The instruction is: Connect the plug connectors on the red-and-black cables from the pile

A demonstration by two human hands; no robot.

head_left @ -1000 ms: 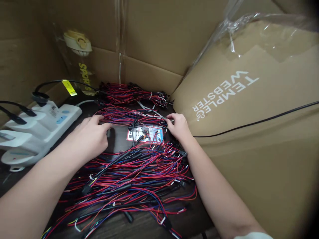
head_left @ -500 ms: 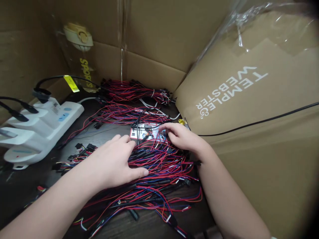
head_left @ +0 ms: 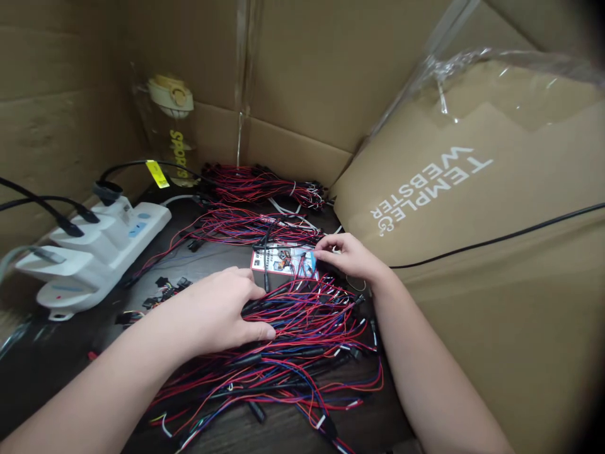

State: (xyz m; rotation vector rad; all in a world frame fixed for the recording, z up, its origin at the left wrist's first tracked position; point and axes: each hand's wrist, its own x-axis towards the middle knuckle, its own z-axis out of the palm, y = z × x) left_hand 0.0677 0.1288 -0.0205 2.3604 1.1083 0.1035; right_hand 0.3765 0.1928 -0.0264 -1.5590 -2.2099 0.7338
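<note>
So on the far left a chunky white power strip (head_left: 101, 268) is sitting at a slant with black plugs poking out, and a clear bottle (head_left: 178, 135) is standing behind it in the corner. Next over, the left hand (head_left: 222, 309) is resting on the near pile of wires (head_left: 302, 328), its thumb and forefinger spreading well apart; I can't tell if the other fingers are pressing on anything underneath. That red, blue and black pile is lying on the dark tabletop (head_left: 274, 432), mostly to the right of the left hand, and its long axis is running roughly side to side, so the left hand is the nearer one, coming at it from the left end. Beyond it, the middle bundle (head_left: 255, 224) and the back bundle (head_left: 258, 184) are lying much the same way, and a printed card (head_left: 282, 258) is showing between the middle bundle and the near pile. The right hand (head_left: 347, 255) is curling at the card's right end, just past the pile's far right side, its thumb and forefinger coming close together; can't tell if they're pinching anything. Further right, a big cardboard panel (head_left: 472, 315) is leaning there with a black cable (head_left: 501, 236) running across it.
</note>
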